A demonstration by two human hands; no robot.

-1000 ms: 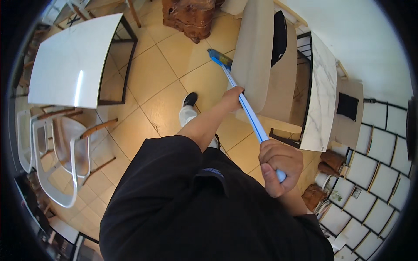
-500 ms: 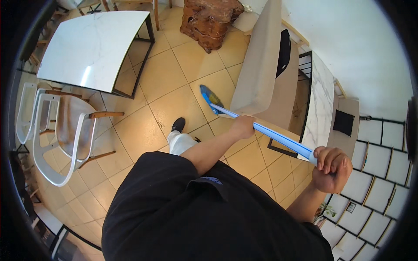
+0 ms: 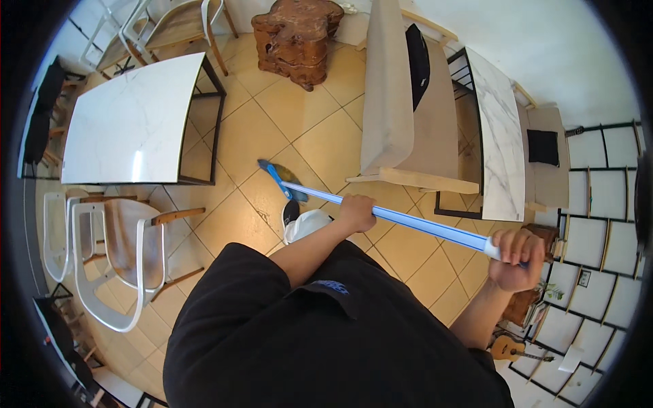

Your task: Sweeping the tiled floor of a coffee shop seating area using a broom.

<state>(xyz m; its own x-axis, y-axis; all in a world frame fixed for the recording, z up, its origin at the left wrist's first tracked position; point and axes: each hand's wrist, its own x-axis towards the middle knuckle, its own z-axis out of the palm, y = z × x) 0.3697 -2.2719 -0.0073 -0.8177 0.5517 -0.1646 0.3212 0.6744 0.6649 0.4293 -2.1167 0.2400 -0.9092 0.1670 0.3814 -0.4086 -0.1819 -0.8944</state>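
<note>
Gripping a blue broom [image 3: 435,229] with both hands, the person seems to be in the middle of work with it. The left hand [image 3: 358,213] is closed around the handle partway down, and the right hand [image 3: 518,258] is clenched near its upper end. The broom head [image 3: 275,179] is beyond the left hand and to its left, at the floor tiles [image 3: 255,132], just beside the black shoe [image 3: 291,214]. Which tiles are done and which are left, I cannot tell; I see no gathered heap.

About room, the widest stretch of tiles lies ahead of the left hand, between the white table [image 3: 132,119] and the beige bench [image 3: 388,102]. The bench's wooden end is ahead of the handle, near but apparently apart, so this edge may need care. Farther ahead, the carved wooden stump [image 3: 294,41] limits the space. Left of the left hand, a white-framed chair [image 3: 141,268] narrows the passage.
</note>
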